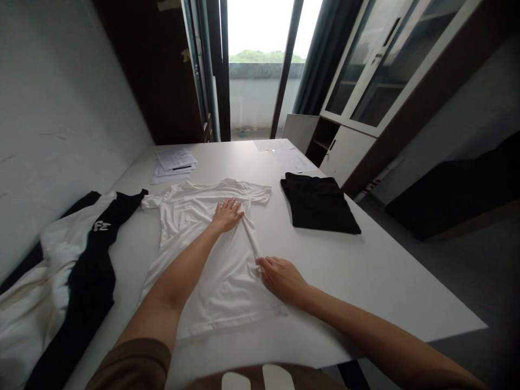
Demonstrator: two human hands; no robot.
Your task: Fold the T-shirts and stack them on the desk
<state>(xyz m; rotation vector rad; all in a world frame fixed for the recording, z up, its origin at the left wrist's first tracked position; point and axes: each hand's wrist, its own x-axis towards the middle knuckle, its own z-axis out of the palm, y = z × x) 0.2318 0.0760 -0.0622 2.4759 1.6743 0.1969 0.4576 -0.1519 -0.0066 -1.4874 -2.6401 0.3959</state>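
a broad white smooth-topped counter carries everything here, its far edge towards the bright window and its left edge along the pale wall.

down that left edge sprawls a loose black and cream cloth garment (white markings show on its black part), reaching to the near left corner.

the white short-sleeved t-shirt lies spread between the left edge and the middle of the counter, neck towards the far edge and hem towards the near edge, with soft wrinkles across it. its left-hand sleeve comes close to the garment's black end; whether they touch, i cannot tell.

a folded black cloth rests by the right edge, just beside the t-shirt and apart from it. loose white printed sheets lie flat at the far right corner, and a stack of white papers sits near the far left corner.

the left hand is palm down on the upper part of the t-shirt, open with fingers a little spread, gripping nothing. the right hand has its fingers closed on the t-shirt's right side (a small bunch of fabric at the fingertips).

smallest is a thin black stick on the papers.
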